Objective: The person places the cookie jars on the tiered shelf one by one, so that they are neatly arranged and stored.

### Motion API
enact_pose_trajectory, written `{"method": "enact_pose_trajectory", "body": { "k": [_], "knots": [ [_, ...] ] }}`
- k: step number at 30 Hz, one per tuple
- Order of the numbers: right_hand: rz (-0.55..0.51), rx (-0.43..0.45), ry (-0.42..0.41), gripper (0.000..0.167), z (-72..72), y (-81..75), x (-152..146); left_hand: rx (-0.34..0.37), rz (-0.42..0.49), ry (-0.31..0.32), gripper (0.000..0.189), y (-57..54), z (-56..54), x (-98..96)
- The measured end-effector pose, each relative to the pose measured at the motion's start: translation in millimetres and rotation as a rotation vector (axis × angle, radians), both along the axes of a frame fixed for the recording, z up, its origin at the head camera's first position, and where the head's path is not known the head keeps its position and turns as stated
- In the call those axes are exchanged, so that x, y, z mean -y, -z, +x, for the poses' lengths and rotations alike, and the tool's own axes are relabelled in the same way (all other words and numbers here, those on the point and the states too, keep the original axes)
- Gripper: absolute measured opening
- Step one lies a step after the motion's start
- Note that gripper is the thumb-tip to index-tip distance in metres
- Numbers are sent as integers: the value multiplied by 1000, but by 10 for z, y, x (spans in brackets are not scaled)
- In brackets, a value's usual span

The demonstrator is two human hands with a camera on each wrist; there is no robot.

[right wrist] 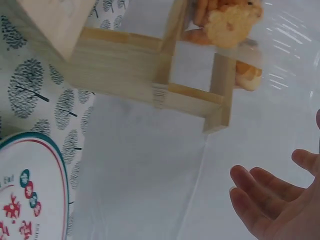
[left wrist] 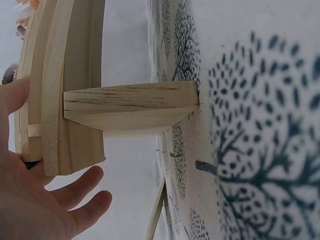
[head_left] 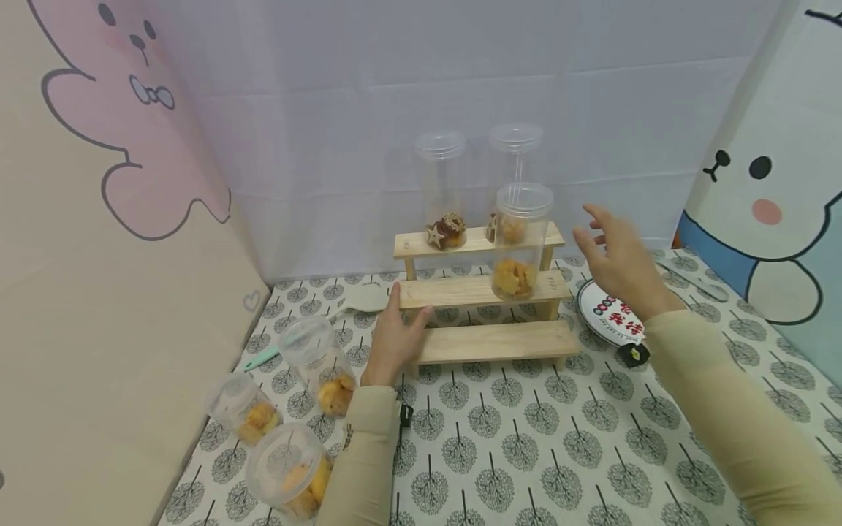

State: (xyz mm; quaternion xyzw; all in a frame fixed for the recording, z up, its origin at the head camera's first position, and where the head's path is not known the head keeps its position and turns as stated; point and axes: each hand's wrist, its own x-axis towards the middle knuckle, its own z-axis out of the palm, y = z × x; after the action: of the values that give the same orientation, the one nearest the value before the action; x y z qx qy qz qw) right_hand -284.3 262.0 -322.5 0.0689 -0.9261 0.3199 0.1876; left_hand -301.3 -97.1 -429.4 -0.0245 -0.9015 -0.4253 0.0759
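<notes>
A three-tier wooden display shelf point(head_left: 500, 342) stands mid-table. My left hand point(head_left: 392, 343) is at its left end, thumb in front of the middle plank and the other fingers loosely spread along the end; the left wrist view shows the thumb right at the plank point(left wrist: 52, 100). On the middle tier stands a clear lidded jar point(head_left: 522, 241) of yellow snacks. The top tier carries two more clear jars, one with brown star-decorated pastries point(head_left: 446, 231), the other partly hidden. My right hand point(head_left: 621, 256), fingers relaxed and holding nothing, hovers right of the shelf, apart from the jars.
Three clear containers of pastries, one of them a tall jar point(head_left: 316, 365), lean or lie at the left. Behind them is a spatula point(head_left: 362, 299) with a green handle. A white plate point(head_left: 601, 314) with red lettering and a spoon point(head_left: 697, 283) lie right of the shelf.
</notes>
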Motion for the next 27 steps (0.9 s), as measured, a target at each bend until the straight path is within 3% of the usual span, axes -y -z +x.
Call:
{"method": "enact_pose_trajectory", "body": {
  "k": [8,14,27],
  "knots": [
    [-32,131,-8,68,-15,446,-49,12,2,-12,94,-9,2,-8],
    [-20,160,-42,67,-71,686,-23,18,6,-7,96,13,12,11],
    [-81,224,-87,66,-123,908,43,8,-2,-1,97,38,-7,5]
  ]
}}
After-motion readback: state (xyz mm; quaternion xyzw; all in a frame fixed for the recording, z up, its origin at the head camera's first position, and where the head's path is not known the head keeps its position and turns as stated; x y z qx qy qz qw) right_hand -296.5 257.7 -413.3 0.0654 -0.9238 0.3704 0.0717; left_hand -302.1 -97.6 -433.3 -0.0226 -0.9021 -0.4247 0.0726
